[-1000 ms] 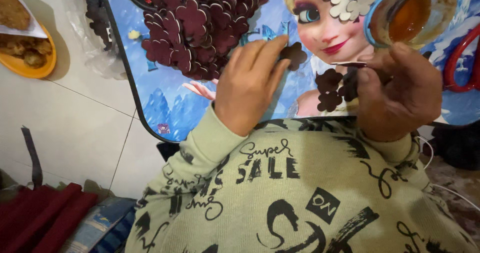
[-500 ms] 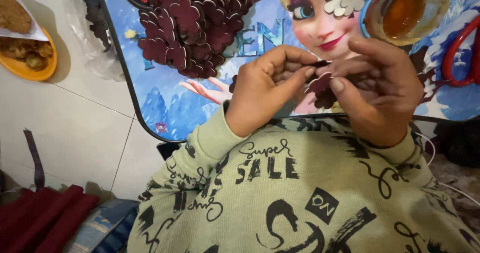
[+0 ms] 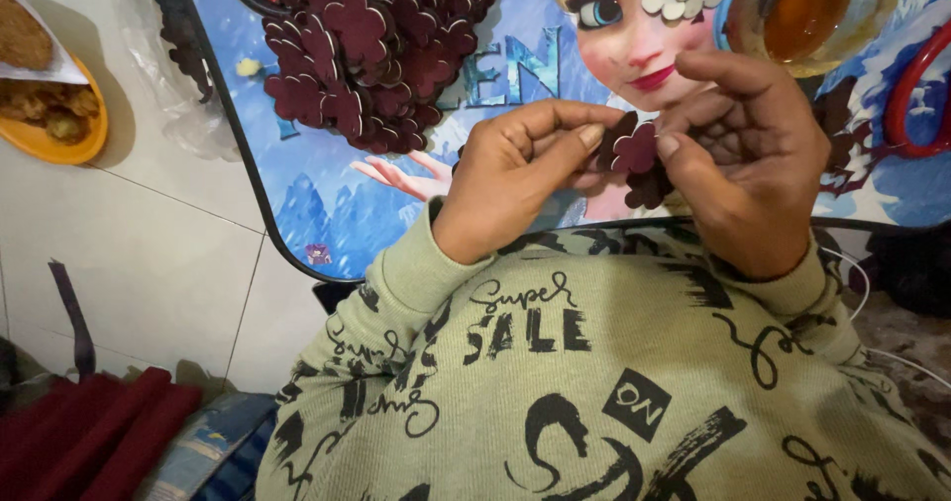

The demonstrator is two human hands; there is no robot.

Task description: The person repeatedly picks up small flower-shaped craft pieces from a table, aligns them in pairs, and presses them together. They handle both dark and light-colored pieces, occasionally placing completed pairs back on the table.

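Left hand [image 3: 515, 179] sits at about nine o'clock of the small maroon flower [image 3: 634, 150], fingers curled, thumb and forefinger pinching its left edge. Right hand [image 3: 748, 159] closes on the same flower from three o'clock, thumb pressed on the petals and fingers cupped behind; a second dark flower seems to lie under it, though the fingers hide how the two meet. Both hands hold the piece just above the near edge of the blue picture tray [image 3: 327, 194], close to the person's chest.

By my reading, the step in hand is pressing or pairing cut-out flowers held between the fingertips. The next move would call for a steady pinch and matched petals, with one hand free to reach.

At eleven o'clock from the hands lies the flower pile [image 3: 376, 46], well apart, with bare tray between as open room. At one o'clock a glass of amber liquid [image 3: 807, 11] stands near the right hand's knuckles, so a lift that way is tight. Far left, at ten o'clock, an orange plate [image 3: 54, 140] with food rests on the floor, off the tray.
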